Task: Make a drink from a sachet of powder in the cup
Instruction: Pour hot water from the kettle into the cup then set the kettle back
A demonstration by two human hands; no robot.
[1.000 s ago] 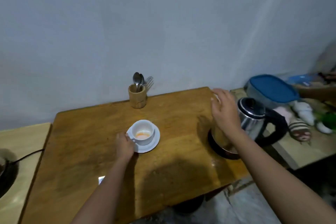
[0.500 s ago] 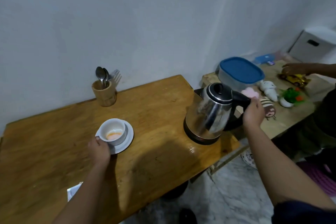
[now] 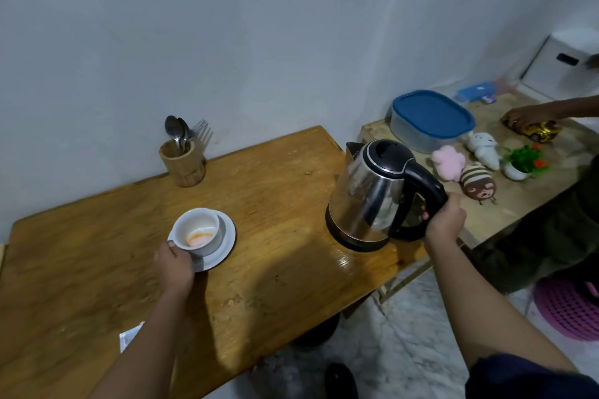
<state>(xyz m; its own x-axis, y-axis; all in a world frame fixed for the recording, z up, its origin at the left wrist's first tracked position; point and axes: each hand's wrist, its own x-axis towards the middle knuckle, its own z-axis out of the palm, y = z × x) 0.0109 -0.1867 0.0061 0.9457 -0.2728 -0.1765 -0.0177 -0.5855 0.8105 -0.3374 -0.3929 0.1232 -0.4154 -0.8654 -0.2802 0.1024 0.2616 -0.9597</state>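
A white cup (image 3: 198, 232) with orange powder at its bottom stands on a white saucer (image 3: 223, 244) on the wooden table (image 3: 275, 275). My left hand (image 3: 173, 267) grips the near rim of the saucer, touching the cup. A steel electric kettle (image 3: 369, 201) with a black lid and handle stands on its base at the table's right edge. My right hand (image 3: 445, 222) is closed around the kettle's black handle. A white sachet (image 3: 129, 338) peeks out beside my left forearm near the table's front edge.
A wooden holder (image 3: 183, 165) with spoons and a fork stands by the wall. On a second table to the right lie a blue-lidded box (image 3: 431, 120), soft toys (image 3: 479, 186) and a small plant (image 3: 522, 163). Another person's hand (image 3: 528, 116) holds a yellow toy car. A purple basket (image 3: 570, 308) sits on the floor.
My right hand went from the far side of the kettle to its handle and closed on it. The view turned to the right. My left hand stayed at the saucer.
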